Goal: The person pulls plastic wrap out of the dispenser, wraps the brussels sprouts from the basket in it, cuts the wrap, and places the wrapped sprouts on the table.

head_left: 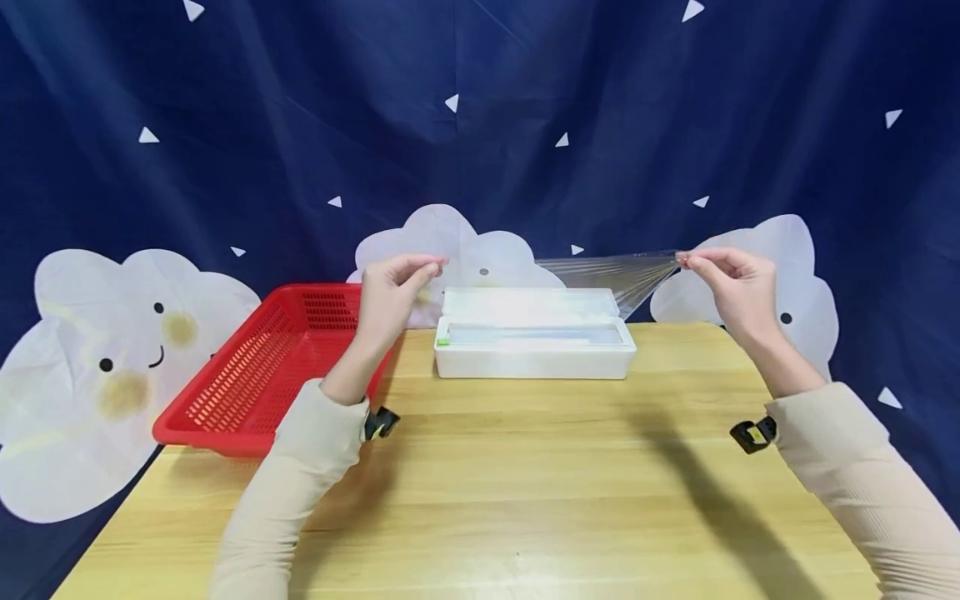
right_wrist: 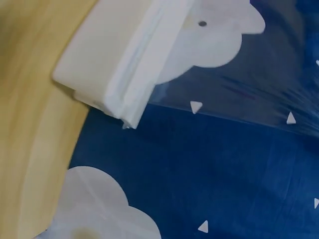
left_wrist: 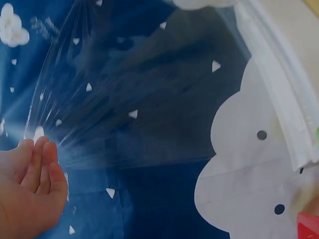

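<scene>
A sheet of clear plastic wrap rises out of a white lidded dispenser box and stretches between both hands. My left hand pinches one corner of it between thumb and fingertips, left of the box. In the left wrist view, creases in the wrap fan out from that left hand. My right hand pinches the other corner, up and to the right of the box. The box lid stands raised at the back. In the right wrist view the right hand is out of sight, and the wrap extends from the box.
A red plastic basket stands left of the box, behind the left forearm. The box sits near the far edge of a wooden table. A dark blue curtain with white clouds and triangles hangs just behind.
</scene>
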`<state>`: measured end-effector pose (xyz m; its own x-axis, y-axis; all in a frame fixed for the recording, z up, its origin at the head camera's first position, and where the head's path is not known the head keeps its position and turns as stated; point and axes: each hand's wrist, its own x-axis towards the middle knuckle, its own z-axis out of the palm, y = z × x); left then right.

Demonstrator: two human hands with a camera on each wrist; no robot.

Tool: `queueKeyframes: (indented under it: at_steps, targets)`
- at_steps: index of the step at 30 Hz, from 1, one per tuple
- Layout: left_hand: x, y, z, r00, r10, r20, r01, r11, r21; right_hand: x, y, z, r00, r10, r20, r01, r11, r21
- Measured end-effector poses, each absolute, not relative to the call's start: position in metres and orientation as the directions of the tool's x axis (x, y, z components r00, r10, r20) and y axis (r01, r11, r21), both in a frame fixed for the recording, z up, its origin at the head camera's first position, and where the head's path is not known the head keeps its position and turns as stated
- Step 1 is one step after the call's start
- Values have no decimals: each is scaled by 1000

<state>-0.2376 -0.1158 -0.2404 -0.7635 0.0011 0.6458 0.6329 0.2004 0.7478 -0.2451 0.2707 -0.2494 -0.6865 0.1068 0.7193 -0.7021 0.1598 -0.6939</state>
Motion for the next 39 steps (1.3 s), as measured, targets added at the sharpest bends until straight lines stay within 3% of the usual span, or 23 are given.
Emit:
queueKeyframes:
  at_steps: [6, 15, 27, 34, 39]
  targets:
    - [-206, -125, -261, -745, 76, 662, 659, 233, 715, -216, 276, -263, -683, 30, 730, -675, 354, -647]
    - [-171, -130, -297, -690, 183, 700, 723, 203, 660, -177, 285, -289, -703, -136, 698, -710, 196, -677]
    - [-131, -140, -352, -711, 300, 636, 703, 294, 647, -153, 297, -346, -534, -381, 755, -844, 179, -506]
    - [-121, -145, -383, -725, 378, 575, 689, 394, 609, -139, 301, -377, -561, -509, 653, -825, 408, -390]
    - [-121, -149, -405, -716, 447, 536, 698, 456, 552, -139, 299, -397, -509, -597, 620, -858, 409, -311]
